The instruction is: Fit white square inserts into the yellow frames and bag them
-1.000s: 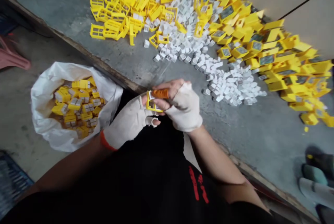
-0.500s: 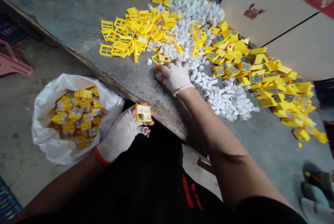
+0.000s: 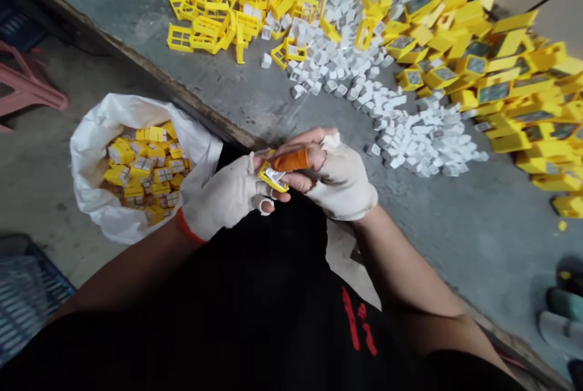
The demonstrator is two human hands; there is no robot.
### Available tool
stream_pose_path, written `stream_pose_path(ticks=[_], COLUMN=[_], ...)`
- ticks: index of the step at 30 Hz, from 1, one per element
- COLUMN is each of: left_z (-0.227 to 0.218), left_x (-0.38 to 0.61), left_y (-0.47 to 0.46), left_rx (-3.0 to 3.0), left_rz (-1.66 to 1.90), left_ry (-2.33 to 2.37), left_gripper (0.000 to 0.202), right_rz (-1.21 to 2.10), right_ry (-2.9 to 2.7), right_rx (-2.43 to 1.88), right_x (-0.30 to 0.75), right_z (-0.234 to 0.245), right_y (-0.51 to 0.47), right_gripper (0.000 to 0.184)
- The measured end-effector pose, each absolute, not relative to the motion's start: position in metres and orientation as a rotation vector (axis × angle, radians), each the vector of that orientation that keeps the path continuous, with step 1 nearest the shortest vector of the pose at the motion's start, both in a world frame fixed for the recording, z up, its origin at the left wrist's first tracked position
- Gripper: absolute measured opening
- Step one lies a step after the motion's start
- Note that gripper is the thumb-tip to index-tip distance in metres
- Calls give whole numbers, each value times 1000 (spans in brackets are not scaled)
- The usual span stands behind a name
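Both my hands wear white fingerless gloves and meet just in front of the table's near edge. My left hand grips a small yellow plastic frame with white pieces in its cells. My right hand, with an orange cot on one finger, presses its fingertips onto that frame; whether it pinches a white piece is hidden. A heap of small white blocks lies on the table just beyond my right hand. Empty yellow frames are piled further back on the left.
A white sack holding several filled yellow frames stands on the floor left of my knees. Yellow boxes crowd the grey table at the right. A pink stool and a blue crate sit at left.
My right hand has come back from the white blocks on the table to the frame in my left hand, and both hands have closed together on it.
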State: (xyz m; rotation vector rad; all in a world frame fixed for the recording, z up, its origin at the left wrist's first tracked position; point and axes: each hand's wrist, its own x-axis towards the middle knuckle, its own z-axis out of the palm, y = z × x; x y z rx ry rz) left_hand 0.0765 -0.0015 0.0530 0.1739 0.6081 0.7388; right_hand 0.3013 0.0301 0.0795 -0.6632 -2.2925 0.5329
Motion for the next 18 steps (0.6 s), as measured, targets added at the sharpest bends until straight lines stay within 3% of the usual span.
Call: stream_pose_path(ticks=[4, 9, 15, 18], left_z=[62, 60, 68, 75], left_x=[82, 91, 118, 127], left_y=[-13, -33, -26, -22], left_rx=[274, 367, 408, 421], left_rz=[482, 386, 367, 408], left_ry=[651, 728, 786, 801], left_gripper=[41, 18, 42, 51], right_rz=[470, 482, 580, 500], right_ry=[-2375, -2529, -2349, -2046], right_rx=[-458, -587, -751, -1132], right_x=[315, 333, 378, 431], right_z=[76, 63, 67, 75], right_y=[22, -7, -31, -1], right_gripper=[31, 43, 33, 29])
